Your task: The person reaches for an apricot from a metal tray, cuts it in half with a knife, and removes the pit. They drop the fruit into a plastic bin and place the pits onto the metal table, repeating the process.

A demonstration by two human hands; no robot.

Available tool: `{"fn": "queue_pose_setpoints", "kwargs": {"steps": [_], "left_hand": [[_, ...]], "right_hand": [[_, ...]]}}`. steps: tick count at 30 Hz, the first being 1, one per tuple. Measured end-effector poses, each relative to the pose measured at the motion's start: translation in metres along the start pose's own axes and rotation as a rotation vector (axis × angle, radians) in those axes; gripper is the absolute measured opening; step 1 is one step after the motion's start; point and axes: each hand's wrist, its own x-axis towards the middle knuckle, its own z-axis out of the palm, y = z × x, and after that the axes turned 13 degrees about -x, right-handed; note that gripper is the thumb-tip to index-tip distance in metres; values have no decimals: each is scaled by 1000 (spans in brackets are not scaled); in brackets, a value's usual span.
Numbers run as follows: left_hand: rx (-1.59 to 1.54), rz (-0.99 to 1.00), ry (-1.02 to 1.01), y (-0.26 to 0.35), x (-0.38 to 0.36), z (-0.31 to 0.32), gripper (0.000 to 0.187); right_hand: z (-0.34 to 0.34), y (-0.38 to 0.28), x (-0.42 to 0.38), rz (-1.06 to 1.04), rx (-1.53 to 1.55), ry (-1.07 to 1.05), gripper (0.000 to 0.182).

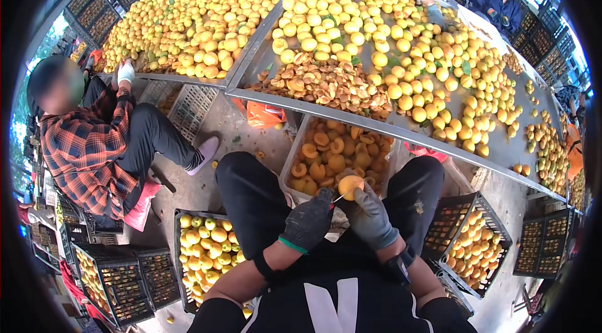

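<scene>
My left hand (pixel 307 220), in a dark glove with a green cuff, is closed around a small knife (pixel 339 197) with a bit of red at its handle. The thin blade touches an apricot (pixel 350 187) whose orange flesh faces up. Gripping that apricot is my right hand (pixel 370 215), in a grey glove. Both hands are over my lap, just above the near edge of a white crate (pixel 291 173) filled with apricot halves (pixel 335 152). Most of the knife handle is hidden by my fingers.
A metal table (pixel 251 76) carries many whole apricots (pixel 407 88) and a heap of brown pits (pixel 320 82). Black crates of fruit (pixel 210 251) stand left and right (pixel 473 242) of my legs. A person in a plaid shirt (pixel 88 151) sits at left; others work across the table.
</scene>
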Motion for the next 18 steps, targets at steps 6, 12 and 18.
{"fn": "queue_pose_setpoints", "kwargs": {"steps": [6, 12, 18], "left_hand": [[26, 59, 45, -6, 3, 3, 32], [40, -13, -8, -2, 1, -4, 24], [46, 55, 81, -2, 1, -3, 22]], "right_hand": [[-1, 5, 0, 60, 41, 120, 46], [1, -7, -1, -5, -386, 56, 49], [0, -1, -1, -72, -410, 82, 45]]}}
